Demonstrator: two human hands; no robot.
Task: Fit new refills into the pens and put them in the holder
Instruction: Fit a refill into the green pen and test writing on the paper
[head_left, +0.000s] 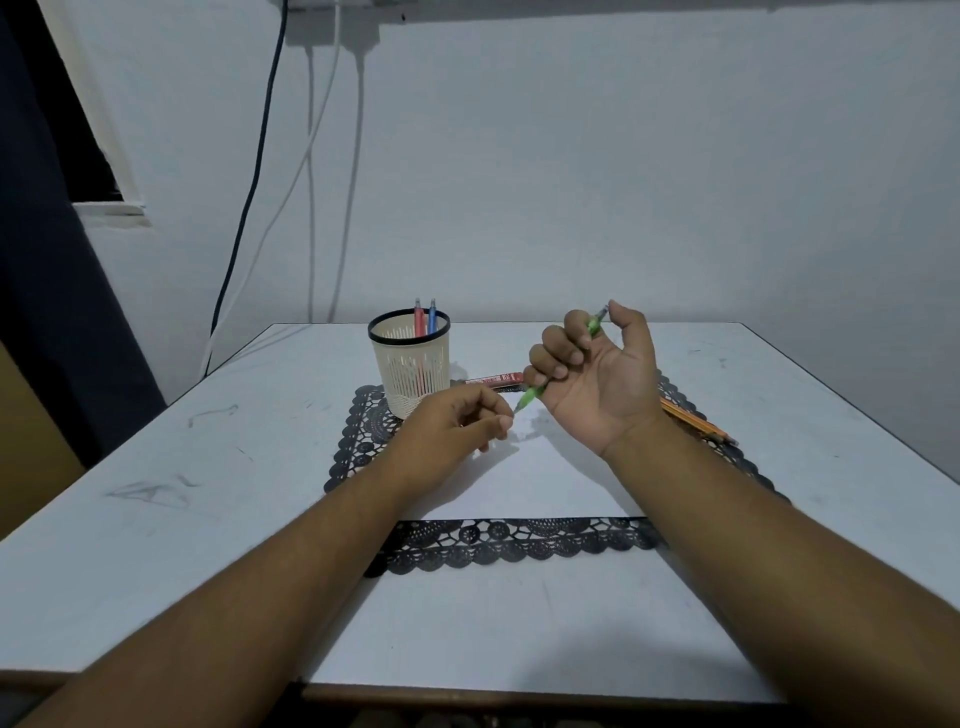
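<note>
Head view: green pen (563, 359) gripped in curled right hand (597, 374), tip aimed at seven o'clock toward left hand (457, 426), fingertips pinched together, contents too small to tell. Holder (410, 364) at ten o'clock, red and blue pens inside. Likely risk: refill slipping, missing the narrow tip.

2 pens (425, 317) in holder (410, 364), on mat (363, 415).

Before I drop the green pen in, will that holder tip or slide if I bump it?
The holder looks like thin slotted plastic, so it is probably light and may slide on the lace mat. It is tall for its base, and the red pen and blue pen lean on its rim, so a push up high might tip it.
</note>
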